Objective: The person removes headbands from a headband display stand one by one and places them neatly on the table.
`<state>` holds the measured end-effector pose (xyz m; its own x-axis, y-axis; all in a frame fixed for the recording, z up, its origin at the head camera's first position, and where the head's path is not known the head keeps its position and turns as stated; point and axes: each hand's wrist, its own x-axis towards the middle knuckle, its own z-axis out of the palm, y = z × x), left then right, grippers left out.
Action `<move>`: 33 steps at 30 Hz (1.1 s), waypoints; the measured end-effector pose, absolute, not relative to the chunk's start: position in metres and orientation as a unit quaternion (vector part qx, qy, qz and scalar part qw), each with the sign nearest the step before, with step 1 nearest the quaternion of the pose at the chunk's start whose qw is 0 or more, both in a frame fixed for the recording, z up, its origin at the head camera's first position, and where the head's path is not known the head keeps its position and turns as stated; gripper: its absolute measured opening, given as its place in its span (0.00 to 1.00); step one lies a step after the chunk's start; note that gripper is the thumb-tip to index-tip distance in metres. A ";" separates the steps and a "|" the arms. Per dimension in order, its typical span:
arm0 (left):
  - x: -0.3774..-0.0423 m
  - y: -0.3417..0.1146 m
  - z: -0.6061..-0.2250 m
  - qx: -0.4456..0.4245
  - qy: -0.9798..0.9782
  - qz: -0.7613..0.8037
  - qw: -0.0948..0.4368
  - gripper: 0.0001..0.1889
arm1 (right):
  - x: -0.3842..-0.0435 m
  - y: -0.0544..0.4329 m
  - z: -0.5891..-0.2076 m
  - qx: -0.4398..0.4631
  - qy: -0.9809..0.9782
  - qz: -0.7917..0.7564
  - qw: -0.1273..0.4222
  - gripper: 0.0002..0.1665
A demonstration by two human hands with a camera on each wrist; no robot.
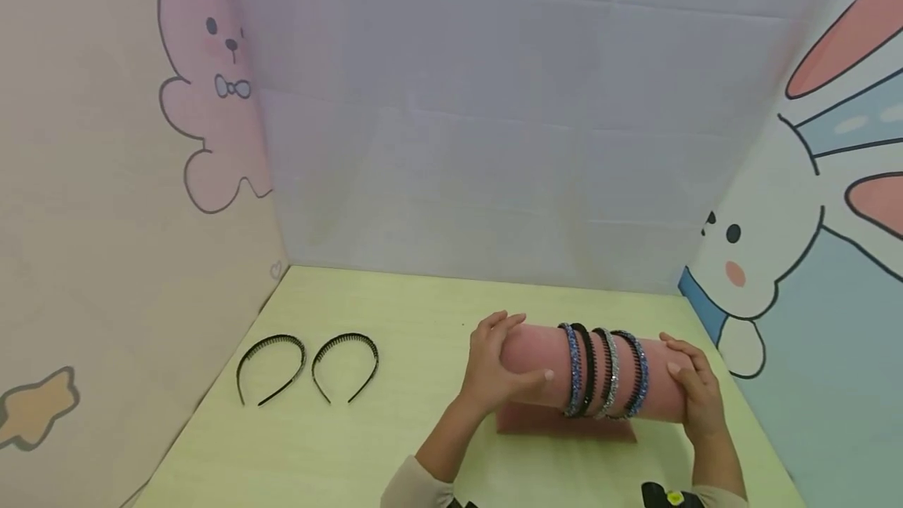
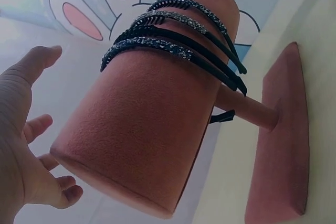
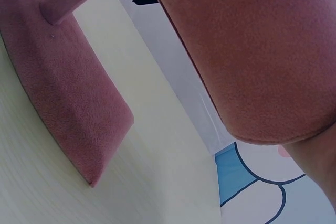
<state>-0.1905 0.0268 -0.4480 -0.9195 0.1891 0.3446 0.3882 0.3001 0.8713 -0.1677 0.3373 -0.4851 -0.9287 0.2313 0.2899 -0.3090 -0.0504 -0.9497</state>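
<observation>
A pink, velvety headband stand [image 1: 534, 341] has a thick padded roll on a post above a flat base [image 1: 567, 423]. Several toothed headbands circle the roll: a blue glittery headband [image 1: 574, 371] on the left, then a black headband [image 1: 587, 371], a silver headband [image 1: 611, 375] and another blue headband [image 1: 640, 375]. My left hand [image 1: 488, 363] is at the roll's left end, thumb and fingers spread; the left wrist view shows this hand [image 2: 23, 145] beside the end. My right hand [image 1: 698, 386] grips the right end, thumb in front. Most of it is hidden in the right wrist view.
Two black toothed headbands, a left one [image 1: 302, 359] and a right one [image 1: 376, 359], lie on the left of the pale yellow table [image 1: 416, 382]. A pale back wall [image 1: 494, 139] and cartoon-printed side walls enclose the table.
</observation>
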 end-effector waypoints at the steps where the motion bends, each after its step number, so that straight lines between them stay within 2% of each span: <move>1: -0.193 0.028 -0.446 -0.186 -0.802 -0.559 0.094 0.41 | -0.168 0.337 -0.485 0.029 -0.665 0.723 0.184 0.16; 7: -0.207 0.038 -0.436 -0.259 -0.804 -0.515 0.144 0.41 | -0.169 0.338 -0.484 0.012 -0.671 0.717 0.189 0.16; 10: -0.214 0.043 -0.430 -0.295 -0.809 -0.485 0.152 0.43 | -0.170 0.338 -0.483 0.008 -0.674 0.713 0.193 0.16; 21: -0.228 0.060 -0.415 -0.340 -0.846 -0.406 0.060 0.45 | -0.169 0.339 -0.483 0.022 -0.669 0.716 0.198 0.16; 33: -0.233 0.070 -0.413 -0.328 -0.910 -0.253 0.023 0.45 | -0.167 0.338 -0.484 0.029 -0.659 0.725 0.198 0.15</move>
